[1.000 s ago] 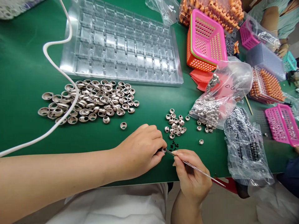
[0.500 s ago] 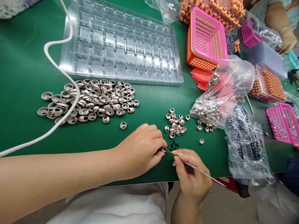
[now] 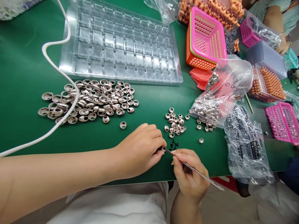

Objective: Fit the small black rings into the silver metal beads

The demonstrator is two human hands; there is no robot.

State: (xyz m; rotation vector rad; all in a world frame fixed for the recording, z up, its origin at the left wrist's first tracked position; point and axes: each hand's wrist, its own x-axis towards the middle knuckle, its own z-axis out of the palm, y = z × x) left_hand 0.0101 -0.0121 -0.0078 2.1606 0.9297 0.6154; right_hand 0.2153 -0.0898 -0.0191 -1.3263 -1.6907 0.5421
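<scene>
Between the thumb and fingers of my left hand [image 3: 142,151] is a small silver metal ring-shaped piece [image 3: 164,149], mostly covered by the fingertips. My right hand [image 3: 191,172] is closed round a thin metal rod tool [image 3: 198,171], held like a pen. The tool's tip meets the ring-shaped piece at its opening; what the tip does inside is too small to see. Just beyond the fingertips lie several tiny black parts [image 3: 173,145]. A little farther out is a small heap of silver ring pieces [image 3: 175,124].
A larger pile of metal rings [image 3: 100,98] lies left, crossed by a white cable [image 3: 52,63]. Behind it is a clear compartment tray [image 3: 121,79]. Pink baskets [image 3: 207,46], a plastic bag with metal pieces [image 3: 210,107] and a bag of black parts [image 3: 245,149] are at right. A co-worker's hand [image 3: 282,46] shows top right.
My right hand and the tool have shifted slightly left, and the tool's rear end has dipped a little. My left hand stays almost still with the ring-shaped piece.
</scene>
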